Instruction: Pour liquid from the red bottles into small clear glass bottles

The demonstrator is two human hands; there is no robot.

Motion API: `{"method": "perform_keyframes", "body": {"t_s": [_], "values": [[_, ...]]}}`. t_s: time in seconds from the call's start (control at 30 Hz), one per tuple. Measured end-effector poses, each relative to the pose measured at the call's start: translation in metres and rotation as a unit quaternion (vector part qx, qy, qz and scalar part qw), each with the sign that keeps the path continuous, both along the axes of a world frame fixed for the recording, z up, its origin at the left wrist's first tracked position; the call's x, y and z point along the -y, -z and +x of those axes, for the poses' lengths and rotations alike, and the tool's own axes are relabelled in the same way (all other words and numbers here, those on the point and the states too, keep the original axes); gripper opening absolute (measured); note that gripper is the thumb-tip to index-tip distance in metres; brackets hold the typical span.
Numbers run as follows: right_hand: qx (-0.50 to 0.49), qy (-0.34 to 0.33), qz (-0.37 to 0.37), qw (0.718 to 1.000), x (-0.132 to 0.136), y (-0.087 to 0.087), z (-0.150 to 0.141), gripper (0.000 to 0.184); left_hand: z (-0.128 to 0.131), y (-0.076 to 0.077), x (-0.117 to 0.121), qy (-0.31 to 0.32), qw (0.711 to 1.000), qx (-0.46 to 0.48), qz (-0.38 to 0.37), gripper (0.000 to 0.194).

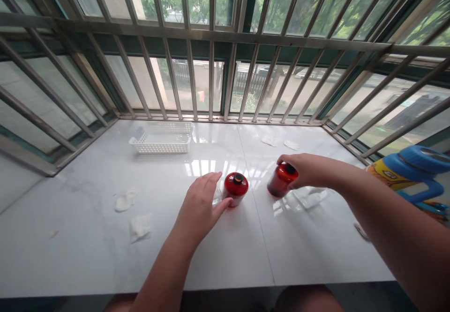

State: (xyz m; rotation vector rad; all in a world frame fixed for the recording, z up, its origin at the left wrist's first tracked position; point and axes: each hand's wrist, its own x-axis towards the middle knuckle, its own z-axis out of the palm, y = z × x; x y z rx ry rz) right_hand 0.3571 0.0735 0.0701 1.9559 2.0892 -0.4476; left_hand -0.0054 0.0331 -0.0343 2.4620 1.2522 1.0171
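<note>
Two red bottles with black caps are on the white marbled table. One red bottle (236, 188) stands upright near the middle. My left hand (202, 204) is at its left side, thumb and fingers spread apart around it; the thumb tip lies close to the bottle, and I cannot tell if it touches. Farther right, my right hand (298, 169) grips the second red bottle (279, 184) from above, with fingers around its top near the cap. That bottle is slightly tilted, and its upper right part is hidden by the hand. Clear plastic wrapping (311, 197) lies beside the right hand.
A white perforated basket (161, 148) stands at the back left. Crumpled white tissues (140, 228) lie at left, with more white scraps (269, 141) at the back. A blue and yellow jug (415, 167) stands at far right. Metal window bars (211, 78) border the table's back.
</note>
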Motion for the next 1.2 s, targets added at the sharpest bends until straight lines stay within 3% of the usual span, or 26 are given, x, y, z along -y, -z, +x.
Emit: {"method": "perform_keyframes", "body": {"t_s": [0.1, 0.2, 0.3, 0.43, 0.53, 0.67, 0.8, 0.9, 0.97, 1.07, 1.2], "values": [[-0.047, -0.023, 0.085, 0.995, -0.004, 0.005, -0.006, 0.084, 0.002, 0.003, 0.0, -0.001, 1.0, -0.006, -0.004, 0.068], [-0.014, 0.02, 0.147, 0.989, -0.003, 0.013, 0.009, 0.115, 0.0, 0.005, -0.001, 0.002, 1.0, -0.005, -0.005, 0.069], [0.084, 0.104, 0.087, 0.987, 0.004, 0.024, 0.039, 0.133, -0.002, 0.004, -0.002, 0.0, 1.0, 0.009, -0.013, 0.068], [0.114, 0.146, -0.02, 0.982, 0.012, 0.041, 0.07, 0.119, -0.004, 0.004, -0.003, -0.016, 0.999, 0.029, -0.035, 0.065], [0.093, 0.133, -0.015, 0.987, 0.011, 0.051, 0.077, 0.103, -0.005, 0.006, -0.003, -0.025, 0.998, 0.038, -0.051, 0.062], [0.065, 0.114, 0.043, 0.99, 0.002, 0.055, 0.076, 0.096, -0.006, 0.008, -0.004, -0.031, 0.997, 0.046, -0.061, 0.058], [0.035, 0.077, 0.146, 0.986, -0.007, 0.053, 0.06, 0.093, -0.007, 0.009, -0.006, -0.04, 0.995, 0.051, -0.07, 0.059], [-0.079, 0.019, 0.251, 0.965, -0.015, 0.056, 0.026, 0.098, -0.009, 0.012, -0.01, -0.06, 0.99, 0.078, -0.101, 0.063], [-0.179, 0.005, 0.252, 0.951, -0.023, 0.06, -0.004, 0.102, -0.01, 0.015, -0.013, -0.082, 0.981, 0.108, -0.14, 0.067], [-0.281, 0.046, 0.239, 0.928, -0.035, 0.072, -0.042, 0.095, -0.014, 0.016, -0.016, -0.107, 0.964, 0.138, -0.203, 0.064], [-0.301, 0.074, 0.247, 0.918, -0.044, 0.085, -0.058, 0.072, -0.018, 0.014, -0.019, -0.107, 0.945, 0.153, -0.268, 0.041]]}}
